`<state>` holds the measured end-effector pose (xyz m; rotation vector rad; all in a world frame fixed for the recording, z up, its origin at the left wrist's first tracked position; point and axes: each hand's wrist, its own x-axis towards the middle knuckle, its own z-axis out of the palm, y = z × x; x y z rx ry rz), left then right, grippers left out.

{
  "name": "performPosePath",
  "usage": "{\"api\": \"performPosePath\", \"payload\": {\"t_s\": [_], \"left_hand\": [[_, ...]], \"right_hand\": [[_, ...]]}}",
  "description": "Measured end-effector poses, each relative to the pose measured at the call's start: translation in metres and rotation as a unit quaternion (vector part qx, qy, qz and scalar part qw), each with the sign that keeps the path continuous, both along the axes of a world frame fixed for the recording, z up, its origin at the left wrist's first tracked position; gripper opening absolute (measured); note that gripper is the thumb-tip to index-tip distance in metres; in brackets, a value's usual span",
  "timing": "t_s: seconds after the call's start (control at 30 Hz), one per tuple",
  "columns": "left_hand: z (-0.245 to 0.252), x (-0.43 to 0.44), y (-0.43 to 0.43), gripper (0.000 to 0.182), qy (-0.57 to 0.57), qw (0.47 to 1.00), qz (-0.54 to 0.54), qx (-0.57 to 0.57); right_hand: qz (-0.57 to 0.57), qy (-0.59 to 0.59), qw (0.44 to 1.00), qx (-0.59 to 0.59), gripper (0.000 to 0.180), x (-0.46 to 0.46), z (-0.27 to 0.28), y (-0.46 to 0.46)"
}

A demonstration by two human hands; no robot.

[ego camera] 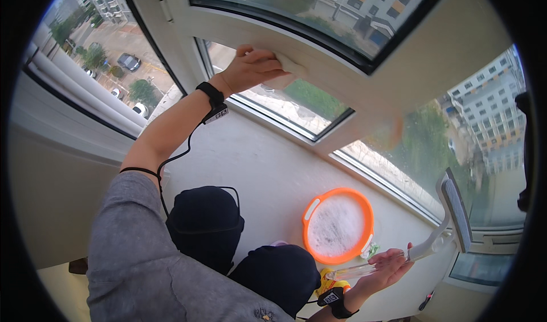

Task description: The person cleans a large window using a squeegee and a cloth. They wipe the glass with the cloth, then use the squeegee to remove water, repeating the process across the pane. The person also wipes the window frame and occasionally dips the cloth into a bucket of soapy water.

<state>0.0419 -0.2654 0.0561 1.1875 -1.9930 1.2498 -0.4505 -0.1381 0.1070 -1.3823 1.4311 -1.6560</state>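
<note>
My left hand (pixel 256 68) is raised to the white window frame, its fingers pressing a pale cloth (pixel 292 64) against the lower bar of the frame. Low at the right, my right hand (pixel 389 267) is wrapped around the clear handle of a window squeegee (pixel 455 211). The squeegee's head, with a grey pad and a dark blade edge, points up beside the right-hand pane. An orange basin (pixel 371 219) of foamy suds stands on the white sill between my knees and the window.
A yellow package (pixel 327 281) lies below the basin, and a small green and white item (pixel 372 250) touches its side. A cable runs from my left wristband along the arm. An open window gap (pixel 149 65) at the left shows parked cars far below. My knees rest on the sill.
</note>
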Motion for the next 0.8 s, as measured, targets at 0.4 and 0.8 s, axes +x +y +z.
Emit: {"api": "performPosePath", "payload": {"t_s": [0.4,0.8], "left_hand": [[-0.020,0.153,0.071,0.030,0.284,0.942,0.165,-0.063],[-0.053,0.157,0.039,0.037,0.475,0.836,0.205,-0.183]], "right_hand": [[0.079,0.062,0.995,0.004,0.041,0.053,0.027,0.010],[0.100,0.088,0.991,0.000,0.043,0.077,0.038,0.011]]}}
